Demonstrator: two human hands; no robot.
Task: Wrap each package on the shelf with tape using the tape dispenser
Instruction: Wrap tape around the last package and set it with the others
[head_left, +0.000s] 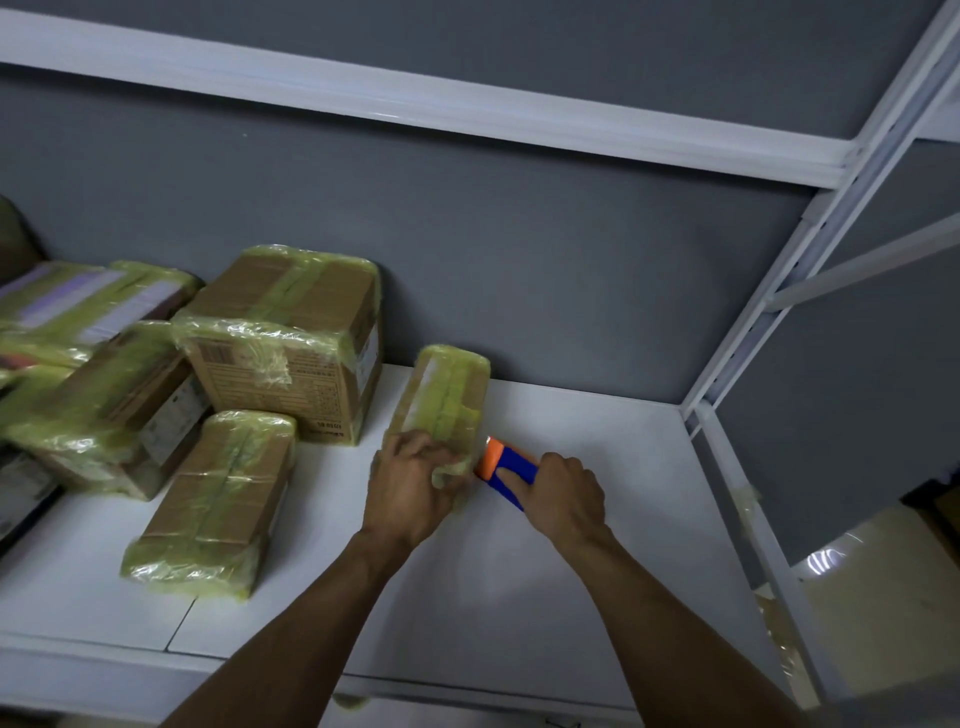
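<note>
The left hand (415, 483) clasps a yellow-taped cardboard package (447, 395); at three o'clock, the right hand (566, 493) grips a blue-and-orange tape dispenser (511, 467); slack tape may wrinkle.

Grey wall (519, 249) stood behind a white shelf (582, 467), another white shelf edge (415, 106) ran overhead, slotted white upright (826, 218) rose at the right, light glared off a pale surface (878, 603) below

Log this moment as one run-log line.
step: taping small package | left hand: holds its near end | right hand: grips tape dispenser at its side | shelf: wrapped packages to left
</note>
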